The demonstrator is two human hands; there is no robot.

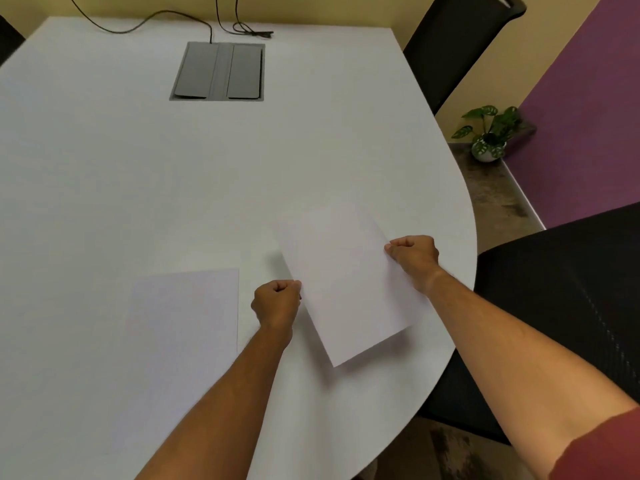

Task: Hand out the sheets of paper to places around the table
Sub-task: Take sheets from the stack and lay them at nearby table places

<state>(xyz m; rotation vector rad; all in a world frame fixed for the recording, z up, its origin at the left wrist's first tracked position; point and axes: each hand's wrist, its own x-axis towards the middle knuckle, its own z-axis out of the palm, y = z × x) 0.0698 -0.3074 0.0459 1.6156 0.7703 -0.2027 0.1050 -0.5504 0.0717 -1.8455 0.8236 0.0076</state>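
Sheets of paper: two. One sheet [183, 327] lies flat near the table [104, 168] near edge. The tilted sheet [343, 282] sits toward the rounded right edge, pinched by left hand [276, 302] and right hand [414, 259] at opposite sides. Fingertips hidden beneath paper.

Yellow wall [311, 8] and purple wall [588, 116] — black chairs [450, 46], a potted plant [490, 133] on mottled floor [491, 199].

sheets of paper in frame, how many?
2. One sheet lies flat on the table near the front edge, left of both hands. The other sheet is pinched between the left hand and right hand. It may be several stacked; can't tell.
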